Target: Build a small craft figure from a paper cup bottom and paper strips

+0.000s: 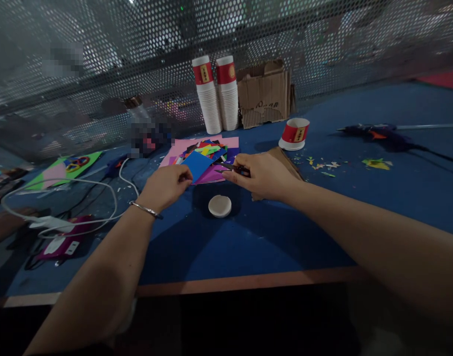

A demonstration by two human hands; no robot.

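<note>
My left hand (170,184) pinches the lower left corner of a blue paper sheet (197,165). My right hand (261,174) is closed around dark-handled scissors (238,169), whose blades point left towards the blue sheet. Behind and beneath the sheet lies a heap of coloured paper scraps (208,148) on pink (180,147) and purple paper (211,175). A small round white piece (219,206), like a cup base, rests on the blue table (249,247) just in front of my hands.
Two tall stacks of paper cups (209,106) stand beside a cardboard box (265,96) against perforated metal. A cut red cup (294,134), paper bits (325,164) and a glue gun (382,134) are rightward. Cables and a magenta power strip (65,242) lie left, near another person's hand (7,225).
</note>
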